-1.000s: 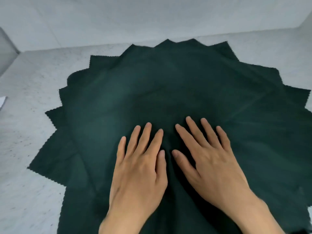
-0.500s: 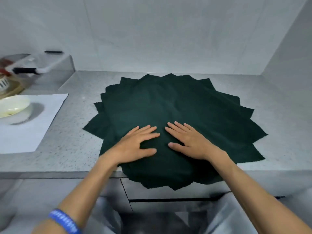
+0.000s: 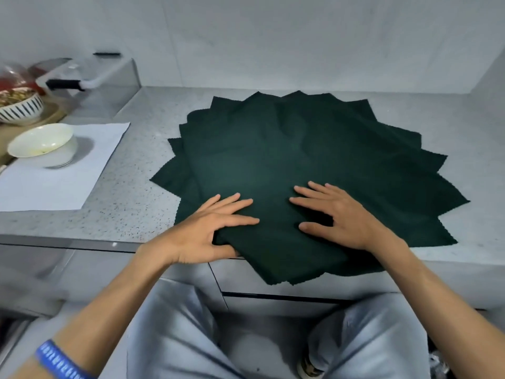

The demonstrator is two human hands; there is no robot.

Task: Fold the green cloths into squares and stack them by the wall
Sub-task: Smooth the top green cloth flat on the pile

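Observation:
Several dark green cloths (image 3: pixel 300 149) with zigzag edges lie fanned in a round pile on the grey counter (image 3: pixel 131 203), their near corners hanging over the front edge. My left hand (image 3: pixel 210 231) is at the pile's near-left edge, fingers spread on the top cloth and thumb tucked under its overhanging edge, pinching it. My right hand (image 3: pixel 338 214) lies flat on the top cloth near the front, fingers apart, holding nothing. The cloths are unfolded.
A white sheet (image 3: pixel 60 170) lies on the counter to the left with a pale bowl (image 3: pixel 41 140) on it. Behind stand a striped bowl of food (image 3: pixel 19 105) and a clear box (image 3: pixel 103 77). Walls close the back and right. My knees are below the counter.
My head has pulled back, so the whole counter shows. My hands have slid apart and toward the front edge, and the left thumb now grips the cloth's edge.

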